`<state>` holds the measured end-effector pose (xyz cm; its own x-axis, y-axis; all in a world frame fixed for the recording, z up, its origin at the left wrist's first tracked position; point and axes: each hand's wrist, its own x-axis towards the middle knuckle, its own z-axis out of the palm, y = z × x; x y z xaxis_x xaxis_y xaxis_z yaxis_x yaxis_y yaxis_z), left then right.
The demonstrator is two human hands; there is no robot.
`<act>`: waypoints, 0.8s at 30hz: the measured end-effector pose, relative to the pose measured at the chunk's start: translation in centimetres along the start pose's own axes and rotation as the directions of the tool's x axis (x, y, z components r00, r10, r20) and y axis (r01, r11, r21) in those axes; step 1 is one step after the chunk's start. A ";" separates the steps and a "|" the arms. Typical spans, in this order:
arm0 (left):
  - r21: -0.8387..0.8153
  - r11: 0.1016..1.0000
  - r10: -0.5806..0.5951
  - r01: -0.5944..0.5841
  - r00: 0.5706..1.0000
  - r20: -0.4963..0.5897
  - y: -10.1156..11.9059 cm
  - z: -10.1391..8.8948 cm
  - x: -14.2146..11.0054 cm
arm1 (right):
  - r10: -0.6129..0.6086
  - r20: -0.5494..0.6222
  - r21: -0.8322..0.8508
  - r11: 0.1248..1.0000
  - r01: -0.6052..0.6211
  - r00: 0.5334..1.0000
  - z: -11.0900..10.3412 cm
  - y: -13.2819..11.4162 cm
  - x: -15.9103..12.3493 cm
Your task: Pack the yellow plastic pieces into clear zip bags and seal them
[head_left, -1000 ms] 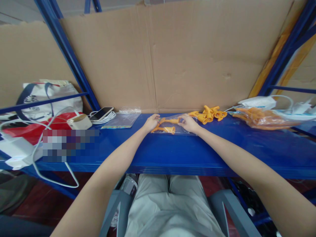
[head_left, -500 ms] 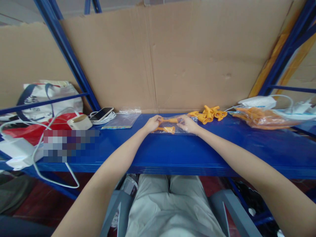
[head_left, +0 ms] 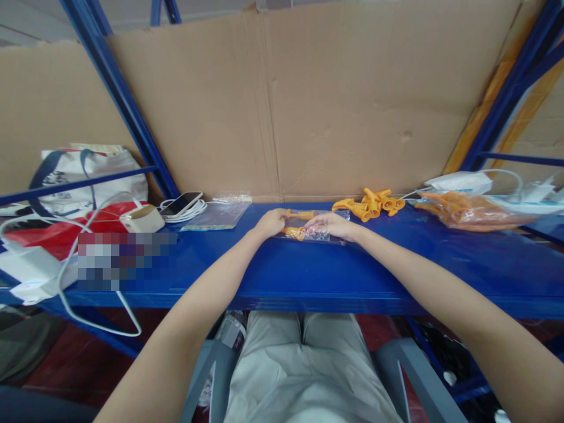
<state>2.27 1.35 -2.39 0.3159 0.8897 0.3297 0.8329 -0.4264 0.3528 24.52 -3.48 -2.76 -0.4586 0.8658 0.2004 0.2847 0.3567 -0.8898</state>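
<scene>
A clear plastic bag (head_left: pixel 325 236) lies flat on the blue shelf, with two orange horn-shaped plastic pieces in or on it. The upper piece (head_left: pixel 303 214) lies crosswise; below it rests the lower piece (head_left: pixel 294 233), its wide end to the right. My left hand (head_left: pixel 271 223) is closed at the bag's left end, fingertips beside the pieces. My right hand (head_left: pixel 332 225) comes from the right, fingers stretched over the bag, tips by the wide end of the lower piece. Right of it sits a pile of similar orange pieces (head_left: pixel 372 204).
A larger bag of orange pieces (head_left: pixel 476 212) lies far right by white cables. On the left are a flat clear bag (head_left: pixel 218 212), a phone (head_left: pixel 181 203) on a coiled cable, a charger (head_left: pixel 141 219) and a cloth bag (head_left: pixel 92 176). Cardboard (head_left: pixel 343 106) stands behind.
My right hand has let go of the upper piece's right end and moved toward me and left. The lower piece has slid slightly left; more of the bag shows.
</scene>
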 end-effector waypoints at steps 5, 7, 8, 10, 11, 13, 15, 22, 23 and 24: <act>0.094 0.994 0.044 -0.047 0.999 0.031 -0.6 0.3 -0.1 | -0.086 -0.128 -0.290 0.956 0.046 0.988 -1.1 0.4 0.5; 0.110 0.994 0.022 -0.026 0.999 0.032 -1.1 0.4 0.0 | -0.167 -0.200 -0.478 0.877 0.052 0.966 -2.1 0.5 0.5; 0.117 0.993 0.000 -0.003 1.000 0.030 -1.4 0.4 0.1 | -0.212 -0.241 -0.561 0.827 0.042 0.947 -2.7 0.5 0.5; 0.131 0.990 -0.049 0.046 0.999 0.021 -1.9 0.4 0.2 | -0.276 -0.325 -0.679 0.734 -0.019 0.905 -4.0 0.5 0.2; 0.133 0.989 -0.069 0.067 0.997 0.016 -2.1 0.3 0.3 | -0.290 -0.365 -0.716 0.694 -0.067 0.885 -4.7 0.6 0.0; 0.116 0.988 -0.103 0.101 0.995 0.012 -2.6 0.2 0.4 | -0.298 -0.434 -0.763 0.624 -0.171 0.850 -5.9 0.9 -0.4; 0.069 0.989 -0.130 0.129 0.991 0.010 -3.2 -0.1 0.5 | -0.294 -0.474 -0.787 0.565 -0.249 0.830 -7.0 1.4 -0.8; 0.078 0.957 -0.279 0.281 0.960 -0.025 -4.5 -1.3 0.1 | -0.109 -0.561 -0.703 0.587 -0.402 0.821 -8.5 2.6 -1.3; 0.092 0.950 -0.298 0.299 0.954 -0.026 -4.5 -1.4 0.0 | -0.093 -0.564 -0.667 0.637 -0.386 0.821 -8.5 2.6 -1.2; 0.104 0.944 -0.311 0.312 0.950 -0.027 -4.6 -1.6 -0.1 | -0.074 -0.562 -0.626 0.690 -0.364 0.824 -8.5 2.5 -1.0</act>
<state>-2.28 2.98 -2.62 0.0290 0.9734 0.2272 0.9323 -0.1083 0.3450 32.88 -0.49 -1.67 0.0735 0.8840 0.4616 0.8900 0.1507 -0.4304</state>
